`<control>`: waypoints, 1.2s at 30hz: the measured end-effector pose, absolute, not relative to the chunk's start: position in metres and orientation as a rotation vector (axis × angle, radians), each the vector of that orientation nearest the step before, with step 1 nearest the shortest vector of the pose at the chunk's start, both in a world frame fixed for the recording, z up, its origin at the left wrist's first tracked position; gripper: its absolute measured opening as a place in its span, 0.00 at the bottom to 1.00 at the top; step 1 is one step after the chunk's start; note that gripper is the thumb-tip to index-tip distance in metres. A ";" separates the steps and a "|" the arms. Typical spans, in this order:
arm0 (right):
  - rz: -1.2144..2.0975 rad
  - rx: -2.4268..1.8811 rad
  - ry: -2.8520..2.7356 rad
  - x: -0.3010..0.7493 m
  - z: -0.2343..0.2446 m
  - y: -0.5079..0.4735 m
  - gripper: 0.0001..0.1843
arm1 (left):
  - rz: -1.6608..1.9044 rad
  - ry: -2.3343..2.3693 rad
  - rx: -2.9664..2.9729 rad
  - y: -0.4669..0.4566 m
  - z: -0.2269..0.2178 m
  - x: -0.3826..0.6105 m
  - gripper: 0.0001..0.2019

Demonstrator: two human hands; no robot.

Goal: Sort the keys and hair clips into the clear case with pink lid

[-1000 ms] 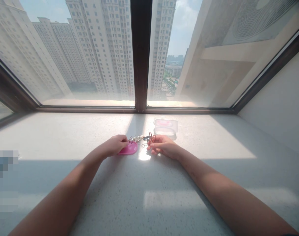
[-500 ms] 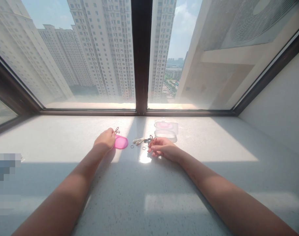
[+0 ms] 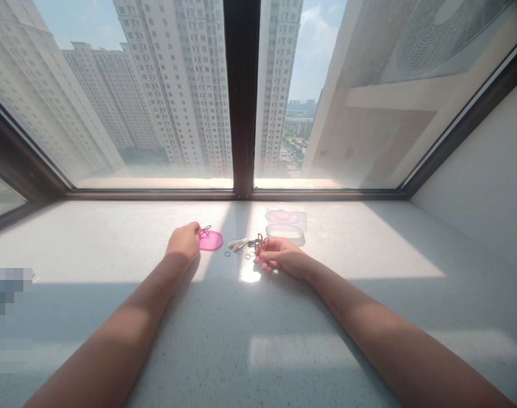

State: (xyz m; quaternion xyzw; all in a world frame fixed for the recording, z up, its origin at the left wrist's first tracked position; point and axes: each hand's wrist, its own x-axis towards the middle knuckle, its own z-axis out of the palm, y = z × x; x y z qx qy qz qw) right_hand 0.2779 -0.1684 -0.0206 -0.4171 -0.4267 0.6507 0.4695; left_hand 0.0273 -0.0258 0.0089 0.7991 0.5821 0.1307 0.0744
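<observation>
Pink dish (image 3: 212, 241) part-hid by L hand (image 3: 184, 241) pinching brown loop (image 3: 205, 231); R hand (image 3: 283, 255) w/ reddish loops (image 3: 261, 243), qty unclear

No lettering, brand, number or sign can be read here.

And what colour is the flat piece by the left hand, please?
The flat piece is bright pink, seen in the head view.

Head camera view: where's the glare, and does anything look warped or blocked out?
Head view: brightest glare on the sill, beside the right hand; head view: left-hand towers slant, perhaps from wide-angle distortion; head view: coarse squares mask part of the left edge.
</observation>
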 end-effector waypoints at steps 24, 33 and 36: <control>1.591 -1.039 -1.037 0.277 -0.016 -0.170 0.13 | 0.832 1.456 1.660 -0.028 0.005 0.032 0.14; 1.589 -1.044 -1.009 0.275 -0.011 -0.172 0.14 | 0.760 0.994 1.403 -0.073 0.008 0.063 0.14; 1.591 -1.039 -1.053 0.276 -0.012 -0.172 0.14 | 0.702 0.860 1.258 -0.090 0.001 0.076 0.13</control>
